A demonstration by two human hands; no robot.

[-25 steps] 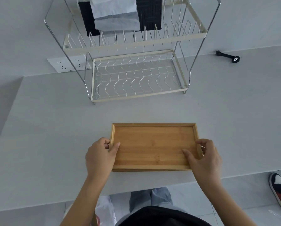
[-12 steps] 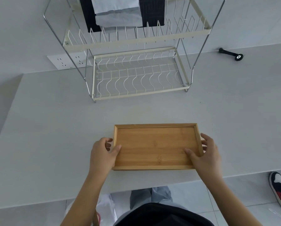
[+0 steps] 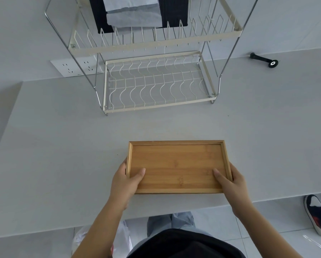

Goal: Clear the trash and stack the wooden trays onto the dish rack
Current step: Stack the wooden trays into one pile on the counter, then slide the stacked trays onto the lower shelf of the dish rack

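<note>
Gripping wooden tray [image 3: 178, 166] by both short ends, left hand [image 3: 125, 181] and right hand [image 3: 232, 181] fingers clamped on it, near worktop [image 3: 63, 146] edge.

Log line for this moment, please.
hands: left and right grip tray ends | tray: by counter's near edge | rack: lower tier bare

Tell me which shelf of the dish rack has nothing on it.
The lower shelf, resting on the counter; the upper shelf already holds dark and grey items.
</note>
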